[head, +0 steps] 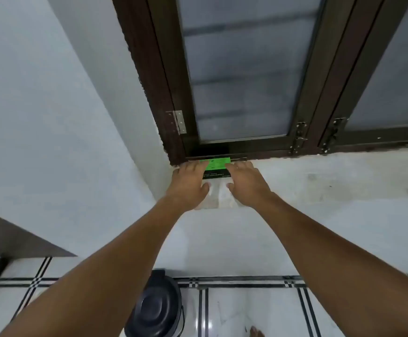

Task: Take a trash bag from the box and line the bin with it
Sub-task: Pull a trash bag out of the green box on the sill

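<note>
Head view: two hands on one box.

The box sits on the sill at its left end, right up against the foot of the window behind it, in the corner where the side wall meets the wall under the window. The left hand lies on the box's left side, the right hand on its right side, a strip of the box showing between them. Below the sill, the bin stands on the floor against the wall, almost straight beneath the box and under the left forearm. A foot shows on the floor to the right of the bin.
</note>
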Demonstrator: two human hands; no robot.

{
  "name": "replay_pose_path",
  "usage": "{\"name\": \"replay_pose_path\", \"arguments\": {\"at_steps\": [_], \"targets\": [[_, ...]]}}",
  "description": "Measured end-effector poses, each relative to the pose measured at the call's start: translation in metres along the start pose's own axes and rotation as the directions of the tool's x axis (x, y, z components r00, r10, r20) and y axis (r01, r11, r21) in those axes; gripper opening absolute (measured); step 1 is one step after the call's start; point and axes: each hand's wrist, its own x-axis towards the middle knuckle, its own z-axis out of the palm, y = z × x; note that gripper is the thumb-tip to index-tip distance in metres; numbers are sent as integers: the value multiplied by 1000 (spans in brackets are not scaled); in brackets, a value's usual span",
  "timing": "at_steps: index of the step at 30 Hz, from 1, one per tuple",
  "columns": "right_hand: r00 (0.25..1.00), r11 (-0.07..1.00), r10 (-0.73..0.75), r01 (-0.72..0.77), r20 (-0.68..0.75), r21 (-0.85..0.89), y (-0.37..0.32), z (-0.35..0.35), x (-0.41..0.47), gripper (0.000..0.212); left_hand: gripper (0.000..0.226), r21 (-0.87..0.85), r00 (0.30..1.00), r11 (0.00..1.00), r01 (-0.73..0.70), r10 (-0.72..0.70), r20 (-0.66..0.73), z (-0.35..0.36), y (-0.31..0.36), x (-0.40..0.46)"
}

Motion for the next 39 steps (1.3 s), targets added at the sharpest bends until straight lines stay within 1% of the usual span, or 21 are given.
{"name": "replay_pose_path", "arguments": {"at_steps": [2,4,8,10,13,15,17,19,22,24,26,27,30,33,36,37,39], "targets": [[999,1000,-18,19,39,-18,5,3,12,63,64,33,999,999,5,-7,40,7,1,14],[998,999,-44,45,34,-24,6,8,22,66,66,74,1000,997,0,-2,26,18,2,25],[998,1000,-25,24,64,5,9,14,39,74,76,184,999,983,-12,5,40,31,0,43],[994,993,6,-18,106,117,8,16,45,75,79,240,998,971,-4,-12,63,36,1,46],[988,926,84,-126,131,357,8,16,54,71,78,325,999,945,21,-30,23,37,9,49],[985,894,120,-162,125,418,10,19,60,63,70,333,999,942,39,-44,5,35,13,53],[981,868,165,-192,100,457,14,21,63,48,63,300,998,952,57,-60,0,31,13,58],[964,781,237,-262,120,567,18,17,64,39,62,192,997,979,67,-71,14,26,8,63],[936,589,289,-341,203,733,25,6,63,33,59,14,999,999,35,-35,10,17,0,67],[924,451,309,-352,227,820,28,-1,63,30,58,-89,1000,996,-2,2,2,12,-3,70],[914,328,315,-358,256,874,30,-10,60,30,59,-143,1000,989,-19,18,-13,6,-3,71],[911,305,310,-367,273,879,31,-14,58,30,60,-152,999,988,-27,24,-23,3,-2,70],[898,309,274,-422,345,852,35,-26,49,28,62,-167,997,985,-51,41,-59,-7,-1,68],[885,222,209,-456,415,862,38,-32,43,29,64,-198,992,975,-100,83,-95,-15,-6,66],[889,143,147,-453,433,880,37,-34,39,27,59,-193,985,971,-141,117,-128,-21,-9,64],[891,115,132,-449,434,886,35,-36,38,25,56,-175,983,973,-152,131,-128,-25,-9,64],[890,90,138,-449,435,889,30,-37,38,21,58,-69,982,982,-176,170,-82,-37,-9,66]]}}
